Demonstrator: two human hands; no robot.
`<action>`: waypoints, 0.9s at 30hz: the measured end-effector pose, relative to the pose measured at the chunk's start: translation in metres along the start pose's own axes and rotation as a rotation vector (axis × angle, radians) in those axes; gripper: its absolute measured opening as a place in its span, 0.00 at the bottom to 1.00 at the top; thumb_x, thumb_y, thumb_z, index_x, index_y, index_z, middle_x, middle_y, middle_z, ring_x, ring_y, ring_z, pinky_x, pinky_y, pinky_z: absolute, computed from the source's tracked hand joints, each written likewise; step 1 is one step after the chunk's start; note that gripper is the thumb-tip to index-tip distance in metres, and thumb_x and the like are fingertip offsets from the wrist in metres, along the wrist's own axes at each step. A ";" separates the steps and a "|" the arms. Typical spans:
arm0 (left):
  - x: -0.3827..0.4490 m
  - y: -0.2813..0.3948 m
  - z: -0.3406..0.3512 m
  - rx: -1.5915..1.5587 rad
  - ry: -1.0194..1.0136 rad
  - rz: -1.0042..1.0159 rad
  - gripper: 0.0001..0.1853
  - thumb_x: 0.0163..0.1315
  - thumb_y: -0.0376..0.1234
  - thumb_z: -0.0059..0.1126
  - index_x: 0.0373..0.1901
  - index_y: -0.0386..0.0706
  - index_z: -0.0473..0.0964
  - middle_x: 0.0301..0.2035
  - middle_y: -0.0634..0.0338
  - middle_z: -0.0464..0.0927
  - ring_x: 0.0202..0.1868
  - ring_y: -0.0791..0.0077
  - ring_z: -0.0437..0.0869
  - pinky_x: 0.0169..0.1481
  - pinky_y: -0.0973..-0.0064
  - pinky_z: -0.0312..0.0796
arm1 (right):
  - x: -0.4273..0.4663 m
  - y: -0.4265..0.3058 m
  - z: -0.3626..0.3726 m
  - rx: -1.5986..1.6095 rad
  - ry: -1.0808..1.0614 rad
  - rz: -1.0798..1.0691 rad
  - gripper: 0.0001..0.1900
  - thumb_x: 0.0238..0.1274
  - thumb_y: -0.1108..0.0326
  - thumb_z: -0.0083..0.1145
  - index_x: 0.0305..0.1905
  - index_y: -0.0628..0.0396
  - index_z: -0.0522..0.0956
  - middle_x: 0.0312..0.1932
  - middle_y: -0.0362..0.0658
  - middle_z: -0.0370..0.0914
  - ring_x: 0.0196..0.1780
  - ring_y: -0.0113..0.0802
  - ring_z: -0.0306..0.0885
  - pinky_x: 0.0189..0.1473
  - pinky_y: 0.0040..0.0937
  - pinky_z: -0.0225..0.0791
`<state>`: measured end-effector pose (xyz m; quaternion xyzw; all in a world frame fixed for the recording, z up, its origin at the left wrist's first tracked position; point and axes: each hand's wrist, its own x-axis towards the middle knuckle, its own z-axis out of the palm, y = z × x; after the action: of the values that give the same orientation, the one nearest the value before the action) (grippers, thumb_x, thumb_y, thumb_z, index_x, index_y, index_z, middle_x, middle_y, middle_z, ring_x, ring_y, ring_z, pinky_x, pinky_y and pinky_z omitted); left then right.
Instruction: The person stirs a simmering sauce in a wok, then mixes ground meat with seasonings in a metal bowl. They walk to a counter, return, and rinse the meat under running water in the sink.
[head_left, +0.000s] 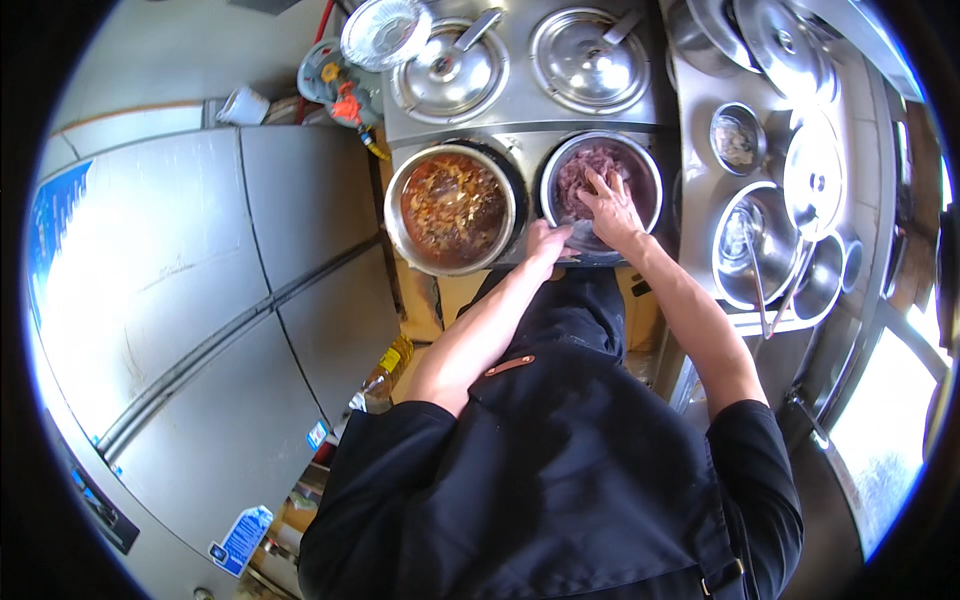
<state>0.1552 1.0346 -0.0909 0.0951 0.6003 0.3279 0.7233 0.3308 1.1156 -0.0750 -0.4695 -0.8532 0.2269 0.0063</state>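
Observation:
A round stainless steel bowl holding reddish-brown sliced raw meat stands at the front of the steel counter before me. My right hand reaches into it from the near right, fingers spread and touching the meat; its fingertips are partly hidden. At the near left of the rim, my left hand grips the bowl, its fingers partly out of sight. Just left of that hand sits a wide metal pot full of red, oily broth with bits floating in it.
Two lidded wells, a left lid and a right lid, lie behind. A foil container overlaps the left one. On the right counter are a small bowl, a large pot and tongs. A steel cabinet stands left.

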 end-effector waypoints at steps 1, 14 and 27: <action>-0.003 0.001 0.000 -0.072 -0.034 0.048 0.11 0.70 0.28 0.61 0.50 0.33 0.79 0.45 0.51 0.86 0.40 0.64 0.90 0.42 0.65 0.88 | 0.004 -0.005 0.004 -0.061 0.052 -0.121 0.22 0.54 0.71 0.63 0.56 0.46 0.81 0.73 0.49 0.66 0.77 0.67 0.58 0.70 0.67 0.64; -0.135 -0.011 -0.177 -0.418 0.414 0.194 0.08 0.78 0.33 0.55 0.50 0.38 0.75 0.45 0.53 0.81 0.48 0.64 0.85 0.59 0.61 0.82 | 0.012 0.007 -0.008 -0.142 -0.153 0.070 0.33 0.45 0.78 0.64 0.63 0.54 0.78 0.82 0.57 0.50 0.79 0.74 0.52 0.77 0.63 0.58; -0.121 0.030 -0.214 -0.239 0.579 0.148 0.05 0.73 0.27 0.60 0.37 0.38 0.73 0.32 0.57 0.79 0.30 0.65 0.86 0.42 0.58 0.90 | 0.006 0.010 0.013 -0.183 -0.222 0.131 0.35 0.48 0.76 0.65 0.67 0.54 0.74 0.84 0.58 0.47 0.81 0.73 0.50 0.77 0.67 0.57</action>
<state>-0.0630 0.9319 -0.0332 -0.0445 0.7298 0.4612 0.5027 0.3322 1.1201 -0.0913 -0.4951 -0.8332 0.1986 -0.1455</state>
